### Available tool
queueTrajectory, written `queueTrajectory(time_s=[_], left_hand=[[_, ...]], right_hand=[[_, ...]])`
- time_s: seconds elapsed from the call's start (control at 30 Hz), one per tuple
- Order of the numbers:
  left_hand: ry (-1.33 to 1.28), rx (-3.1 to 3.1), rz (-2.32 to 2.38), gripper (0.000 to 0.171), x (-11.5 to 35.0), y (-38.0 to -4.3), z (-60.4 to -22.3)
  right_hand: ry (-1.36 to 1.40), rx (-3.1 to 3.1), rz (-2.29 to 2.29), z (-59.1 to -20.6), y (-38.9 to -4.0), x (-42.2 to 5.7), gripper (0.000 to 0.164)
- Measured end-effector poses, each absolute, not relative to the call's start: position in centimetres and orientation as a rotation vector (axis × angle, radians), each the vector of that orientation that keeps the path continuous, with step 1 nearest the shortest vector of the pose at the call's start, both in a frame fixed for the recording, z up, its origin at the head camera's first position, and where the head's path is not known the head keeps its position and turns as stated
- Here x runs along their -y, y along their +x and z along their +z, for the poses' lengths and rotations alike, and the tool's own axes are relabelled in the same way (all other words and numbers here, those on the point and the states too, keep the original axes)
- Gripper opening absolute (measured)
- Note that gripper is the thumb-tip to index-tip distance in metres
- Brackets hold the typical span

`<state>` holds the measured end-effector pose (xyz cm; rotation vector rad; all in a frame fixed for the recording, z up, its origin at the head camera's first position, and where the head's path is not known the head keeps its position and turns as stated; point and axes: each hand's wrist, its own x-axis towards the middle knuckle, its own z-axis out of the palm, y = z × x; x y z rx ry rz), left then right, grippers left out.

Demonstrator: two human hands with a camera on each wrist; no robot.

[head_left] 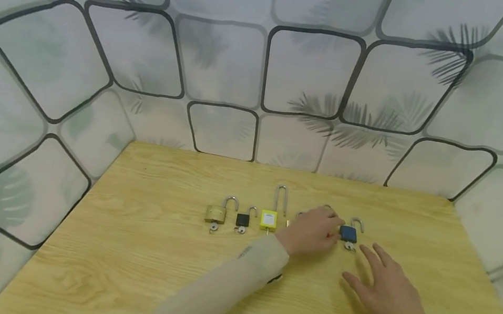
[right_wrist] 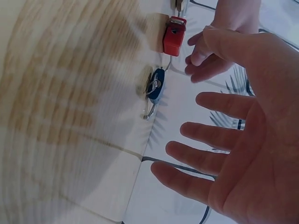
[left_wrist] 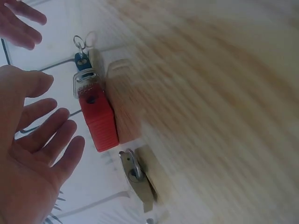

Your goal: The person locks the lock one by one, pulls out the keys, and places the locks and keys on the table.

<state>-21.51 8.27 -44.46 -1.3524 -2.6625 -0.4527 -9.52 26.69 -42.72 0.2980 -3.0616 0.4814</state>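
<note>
My left hand (head_left: 315, 230) hovers above the row of padlocks, fingers loosely bent and holding nothing. Beneath it is a red padlock (left_wrist: 99, 119), hidden in the head view but plain in both wrist views, with a gap between it and the fingers. A small brass padlock (left_wrist: 138, 182) stands beside the red one. My right hand (head_left: 388, 294) is spread in the air, front right of a blue padlock (head_left: 348, 233). That padlock's shackle is unlocked, and a key with a ring sits at its bottom. Neither hand touches a lock.
Further left in the row lie a brass padlock (head_left: 215, 214), a black padlock (head_left: 242, 220) and a yellow padlock (head_left: 268, 219) with a long shackle. Their shackles are unlocked. The wooden table (head_left: 125, 246) meets a patterned wall (head_left: 225, 68) behind and at both sides.
</note>
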Motion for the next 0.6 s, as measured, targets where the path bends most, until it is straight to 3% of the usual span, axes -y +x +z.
queueTrajectory(time_s=[0.37,0.6], left_hand=[[-1.386,2.799,-0.144,0.028,-11.7,-22.2,-44.7],[-1.267,2.940,-0.107,0.024,-12.6,-21.6,-44.8]], right_hand=[[0.283,3.060,0.530,-42.2,-9.6,-27.8,0.077],[0.325,3.051,0.481,-41.8,-10.0,-28.3,0.073]])
